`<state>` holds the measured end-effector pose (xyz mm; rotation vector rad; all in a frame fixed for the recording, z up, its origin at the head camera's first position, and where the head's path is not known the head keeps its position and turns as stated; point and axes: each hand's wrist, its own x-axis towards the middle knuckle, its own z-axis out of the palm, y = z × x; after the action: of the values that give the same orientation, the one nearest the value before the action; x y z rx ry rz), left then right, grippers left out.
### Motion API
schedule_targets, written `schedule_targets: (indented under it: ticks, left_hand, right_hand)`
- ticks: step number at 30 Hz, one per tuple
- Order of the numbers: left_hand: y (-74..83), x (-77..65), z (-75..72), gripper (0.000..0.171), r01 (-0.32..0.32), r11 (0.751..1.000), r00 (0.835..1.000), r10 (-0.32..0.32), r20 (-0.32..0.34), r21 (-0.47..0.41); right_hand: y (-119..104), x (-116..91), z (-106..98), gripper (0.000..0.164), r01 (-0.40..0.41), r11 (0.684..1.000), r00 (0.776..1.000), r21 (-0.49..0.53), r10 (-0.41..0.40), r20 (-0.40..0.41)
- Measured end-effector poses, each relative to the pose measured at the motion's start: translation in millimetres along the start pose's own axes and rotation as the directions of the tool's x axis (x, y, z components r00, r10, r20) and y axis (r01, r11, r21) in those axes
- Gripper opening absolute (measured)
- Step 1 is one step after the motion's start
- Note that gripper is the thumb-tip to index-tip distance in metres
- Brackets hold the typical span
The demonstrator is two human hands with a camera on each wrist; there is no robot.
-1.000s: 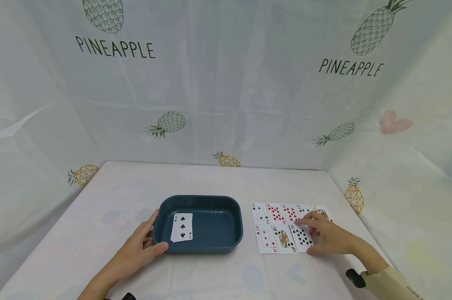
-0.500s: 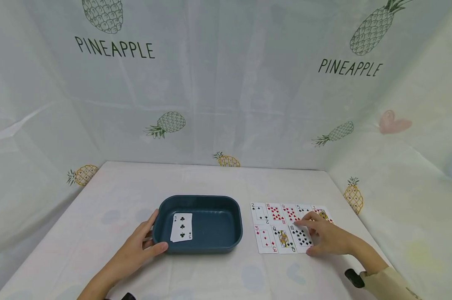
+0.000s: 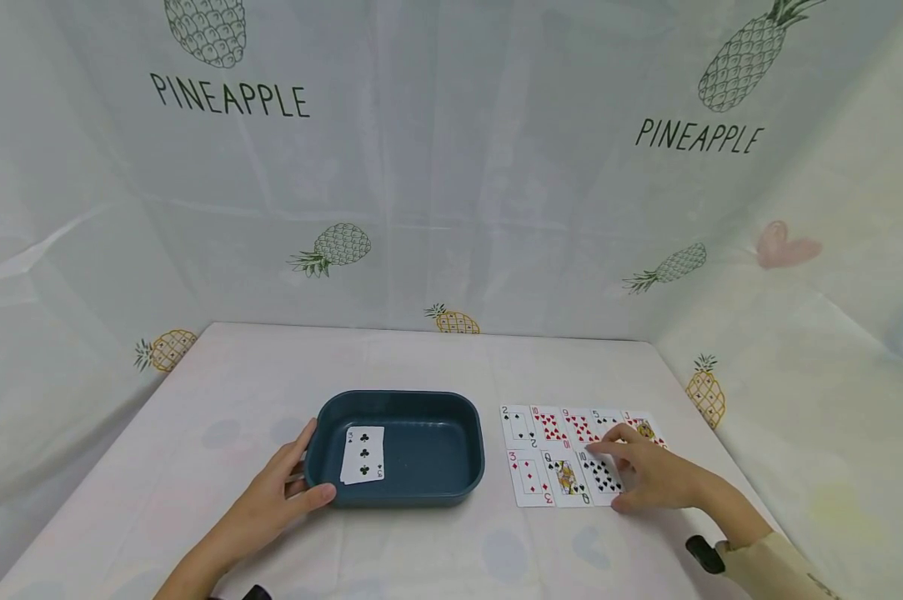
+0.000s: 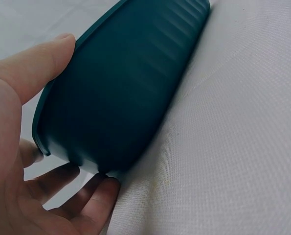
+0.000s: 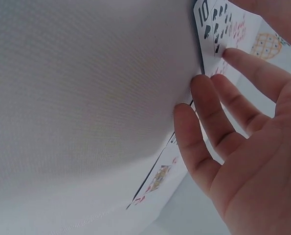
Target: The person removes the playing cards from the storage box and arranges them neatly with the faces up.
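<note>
My left hand (image 3: 274, 492) grips the left end of a dark teal rectangular dish (image 3: 443, 502), thumb on the rim and fingers curled at the end wall. Inside the dish, a three of clubs (image 3: 373, 455) lies face up on top of another card. My right hand (image 3: 664, 475) pinches a ten of spades (image 3: 599, 475) by its edges, index finger at the top and thumb at the lower right corner. In the right wrist view the ten of spades (image 5: 211, 41) shows under the index finger, and the other fingers spread behind it.
Left of the ten lie a black queen (image 3: 569, 477) and a three of diamonds (image 3: 529, 477). Behind runs a row with a two of spades (image 3: 519, 427), ten of hearts (image 3: 550, 427), nine of hearts (image 3: 582, 425) and more cards partly hidden by my right hand. A white patterned cloth (image 3: 406, 554) covers the table.
</note>
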<state>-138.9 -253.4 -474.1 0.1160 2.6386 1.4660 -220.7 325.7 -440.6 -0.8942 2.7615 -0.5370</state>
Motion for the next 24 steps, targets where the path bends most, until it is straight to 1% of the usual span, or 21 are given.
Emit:
schedule_targets:
  ticks: [5,12,18,24]
  left_hand:
    - [0.3,-0.2,-0.3,0.102,-0.005,1.0,1.0,0.005,0.0,-0.004]
    - [0.8,-0.9,-0.2,0.103,0.004,1.0,1.0,-0.003,-0.003,0.014]
    - [0.6,-1.2,-0.3,0.103,0.001,1.0,1.0,-0.001,-0.004,0.012]
    - [0.4,-0.9,-0.3,0.103,-0.001,1.0,1.0,0.001,-0.003,0.014]
  right_hand:
    - [1.0,-0.2,0.1,0.076,0.004,1.0,1.0,-0.01,-0.004,-0.004]
    - [1.6,-0.3,-0.1,0.075,0.034,0.999,0.999,-0.022,-0.034,-0.015]
    - [-1.1,-1.5,-0.8,0.075,0.003,1.0,1.0,-0.018,-0.004,-0.007]
    - [-1.8,-2.7,-1.2,0.074,0.011,0.999,1.0,-0.036,-0.011,-0.004]
